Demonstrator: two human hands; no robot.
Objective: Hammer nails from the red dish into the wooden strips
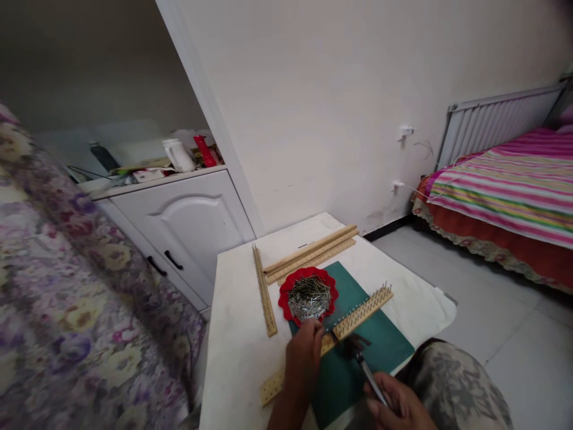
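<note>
- Hammer (370, 379) at the bottom of the frame, right of centre: our right hand (396, 406) is wrapped around its handle, and its dark head is just beside the wooden strip; we cannot tell whether they touch.
- Left hand (302, 358), low centre: we have its fingers drawn in narrowly at the strip, near the dish, but cannot tell whether they pinch a nail.
- Our knee (461, 382) in patterned cloth, lower right.
- Wooden strip (364, 312), slanting from low centre up to the right across the green mat (389, 337); nails stand along its right part, while its lower-left end shows only holes.
- Red dish (285, 294) with a scalloped rim, just above our left hand, full of loose nails (308, 298).
- Narrow strip (265, 292) left of the dish, and more strips (311, 254) behind it, all on the white table (239, 310).
- Flowered curtain (89, 310), lower left.
- White cabinet (192, 227), upper left, with a white jug (179, 156) on top.
- Bed (514, 185), upper right, under a striped cover.
</note>
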